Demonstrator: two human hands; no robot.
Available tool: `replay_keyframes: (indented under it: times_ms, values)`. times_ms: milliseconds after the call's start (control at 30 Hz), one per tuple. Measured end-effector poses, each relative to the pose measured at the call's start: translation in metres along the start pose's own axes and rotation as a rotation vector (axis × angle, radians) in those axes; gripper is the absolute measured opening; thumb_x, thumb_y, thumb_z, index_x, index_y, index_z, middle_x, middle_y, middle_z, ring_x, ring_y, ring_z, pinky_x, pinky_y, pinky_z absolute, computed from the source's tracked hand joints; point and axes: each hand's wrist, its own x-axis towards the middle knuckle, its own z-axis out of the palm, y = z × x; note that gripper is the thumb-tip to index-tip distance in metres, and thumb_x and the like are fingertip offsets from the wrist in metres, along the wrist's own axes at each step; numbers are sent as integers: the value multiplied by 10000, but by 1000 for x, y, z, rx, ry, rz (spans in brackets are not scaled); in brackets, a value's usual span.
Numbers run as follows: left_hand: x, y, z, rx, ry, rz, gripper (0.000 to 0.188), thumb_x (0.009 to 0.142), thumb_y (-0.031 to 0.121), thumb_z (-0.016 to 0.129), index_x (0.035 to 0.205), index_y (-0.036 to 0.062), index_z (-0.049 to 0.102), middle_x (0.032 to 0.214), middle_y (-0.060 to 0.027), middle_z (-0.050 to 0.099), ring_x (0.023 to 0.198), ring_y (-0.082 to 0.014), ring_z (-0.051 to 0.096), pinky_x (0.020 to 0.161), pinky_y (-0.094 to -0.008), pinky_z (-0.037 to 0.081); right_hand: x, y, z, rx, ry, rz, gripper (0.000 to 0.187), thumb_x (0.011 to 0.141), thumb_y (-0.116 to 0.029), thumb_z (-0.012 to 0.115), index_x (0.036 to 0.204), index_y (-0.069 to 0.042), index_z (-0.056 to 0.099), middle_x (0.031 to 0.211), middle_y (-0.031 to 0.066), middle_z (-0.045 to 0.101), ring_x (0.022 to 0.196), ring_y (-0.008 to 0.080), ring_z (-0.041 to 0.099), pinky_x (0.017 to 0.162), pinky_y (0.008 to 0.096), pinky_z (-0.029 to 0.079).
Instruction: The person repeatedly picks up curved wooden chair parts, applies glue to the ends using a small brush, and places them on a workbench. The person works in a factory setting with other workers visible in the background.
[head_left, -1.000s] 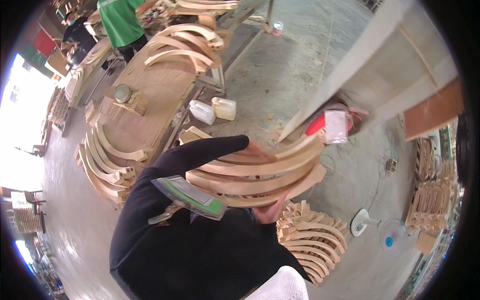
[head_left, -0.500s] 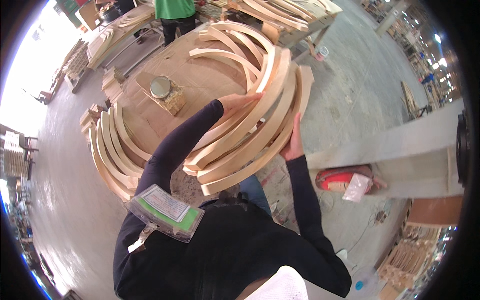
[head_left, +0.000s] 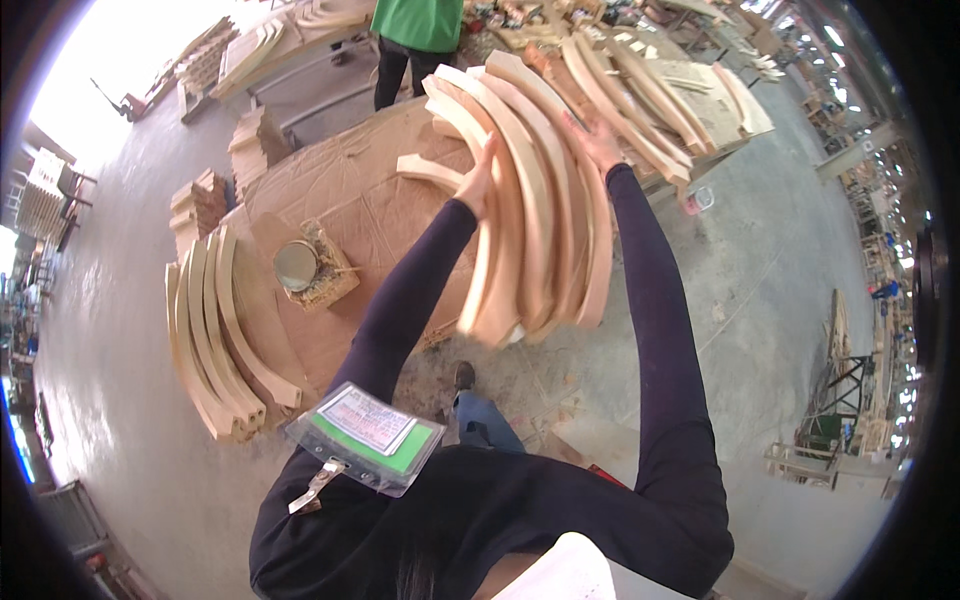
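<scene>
A bundle of several curved wooden pieces is squeezed between my hands, at the right end of the cardboard-covered table. My left hand presses on its left side, fingers pointing away from me. On its far right side lies my right hand, fingers along the outermost piece. The bundle's near end is blurred and overhangs the table's edge. One shorter curved piece lies on the cardboard just left of the bundle.
More curved pieces stand in a row at the table's left end. A round tin sits on a wooden block. Behind the bundle, a second table carries curved pieces. A person in a green top stands beyond the table.
The bundle has swung from slanting to nearly straight away from me and moved toward the second table. Both my arms now reach farther forward, and my view has shifted.
</scene>
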Motion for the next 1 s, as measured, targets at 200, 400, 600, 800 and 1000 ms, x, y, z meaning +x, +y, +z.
replay_keyframes:
  times_ms: [200, 400, 600, 800, 1000]
  values:
    - [99, -112, -32, 717, 413, -293, 996, 863, 733, 391, 1493, -9, 182, 1541, -266, 169, 1434, -410, 158, 1166, -480, 161, 30, 51, 47, -399, -63, -85, 1094, 661, -857, 539, 1420, -81, 403, 1412, 186, 473, 1303, 388, 438, 1077, 565, 304]
    - [63, -109, 0, 492, 483, -153, 779, 974, 598, 254, 1511, 38, 176, 1559, -249, 122, 1456, -380, 89, 1176, -459, 139, 18, 52, 39, -533, -180, -89, 1037, 739, -787, 532, 1452, -64, 316, 1331, 255, 522, 1259, 393, 488, 1060, 489, 360]
    - [9, -52, 55, 699, 471, 61, 977, 873, 666, 446, 1498, -24, 149, 1551, -257, 150, 1444, -365, 162, 1156, -440, 198, 49, 75, 36, -83, -131, -134, 885, 819, -728, 479, 1366, -34, 426, 1293, 261, 552, 1255, 376, 495, 1067, 447, 354]
    - [-5, -57, 72, 652, 574, 317, 641, 709, 186, 682, 1217, -89, 404, 1244, -257, 456, 1189, -419, 458, 1015, -464, 372, 44, 113, 4, -295, -373, -115, 662, 845, -396, 588, 1373, -19, 457, 1297, 208, 568, 1224, 304, 536, 1040, 359, 396]
    - [-35, -55, 109, 1021, 472, 321, 829, 763, 230, 683, 1376, -111, 243, 1390, -318, 339, 1331, -479, 305, 1094, -542, 266, 43, 111, -10, -166, -282, -54, 552, 779, -119, 634, 1314, -28, 530, 1209, 133, 636, 1128, 222, 599, 941, 308, 469]
